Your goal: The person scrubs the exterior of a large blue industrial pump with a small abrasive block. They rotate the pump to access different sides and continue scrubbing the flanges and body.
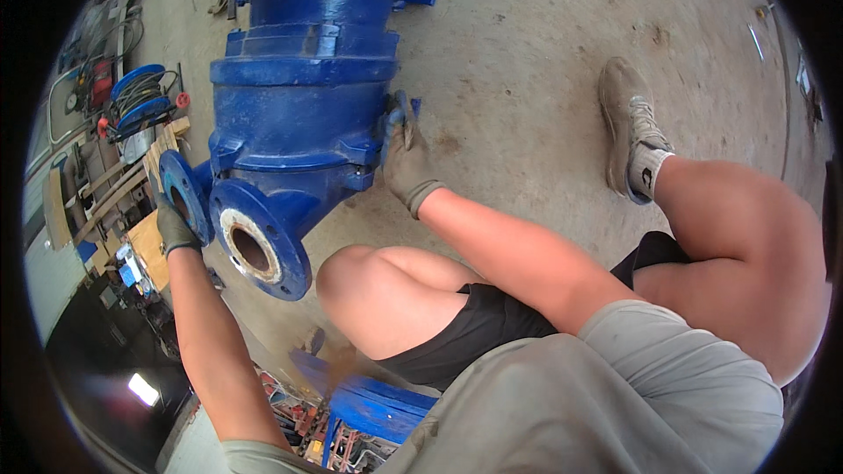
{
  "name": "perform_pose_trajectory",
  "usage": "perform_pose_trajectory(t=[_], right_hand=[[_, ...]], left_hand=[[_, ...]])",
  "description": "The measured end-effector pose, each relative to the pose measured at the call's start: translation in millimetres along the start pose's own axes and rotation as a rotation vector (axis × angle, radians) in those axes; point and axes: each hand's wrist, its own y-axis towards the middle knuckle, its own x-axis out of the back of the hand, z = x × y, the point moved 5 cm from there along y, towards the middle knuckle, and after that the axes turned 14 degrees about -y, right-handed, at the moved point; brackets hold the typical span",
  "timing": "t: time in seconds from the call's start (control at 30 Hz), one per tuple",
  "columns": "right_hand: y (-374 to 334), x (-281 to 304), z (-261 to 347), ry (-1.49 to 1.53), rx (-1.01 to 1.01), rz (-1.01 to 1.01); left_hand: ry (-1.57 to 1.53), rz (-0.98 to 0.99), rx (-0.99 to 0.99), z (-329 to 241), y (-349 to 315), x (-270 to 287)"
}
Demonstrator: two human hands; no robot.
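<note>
A large blue pump (299, 114) with two round flanged ports fills the upper left of the view. The nearer flange (290, 254) has a pale, scraped face around a rusty bore. Beside it, the left flange (181, 183) is gripped at its outer edge by my left hand (178, 226), gloved in grey-green; some fingers are hidden behind the rim. My right hand (408, 162), in a matching glove, holds the pump's right side near a small lug, its fingers pointing away from me and partly turned out of sight.
At left stand a blue cable reel (140, 98), wooden planks (110, 202) and assorted tools. A blue stand (378, 408) is low near my legs. Concrete floor (527, 53) spreads to the right, where my shoe (628, 123) rests.
</note>
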Motion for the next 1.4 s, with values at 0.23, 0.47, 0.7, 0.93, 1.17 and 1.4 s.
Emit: perform_pose_trajectory(t=[0.23, 0.47, 0.7, 0.93, 1.17, 1.4], right_hand=[[-3, 6, -3, 0.195, -0.164, 0.051], [-16, 15, 44, 0.022, 0.120, -0.008], [-2, 12, 49, -0.134, 0.246, -0.089], [-6, 11, 62, -0.144, 0.241, 0.046], [-17, 0, 79, -0.079, 0.322, -0.130], [-19, 6, 69, -0.344, 0.512, -0.151]], left_hand=[[-0.005, -0.008, 0.028, -1, -9, -7], [-0.161, -0.013, 0.113, 6, 0, 1], [-0.112, 0.010, 0.080, 6, 7, 9], [-0.262, 0.045, 0.134, 13, 12, 10], [-0.086, -0.078, 0.101, 20, 26, 23], [0.132, -0.161, 0.012, 16, 23, 26]])
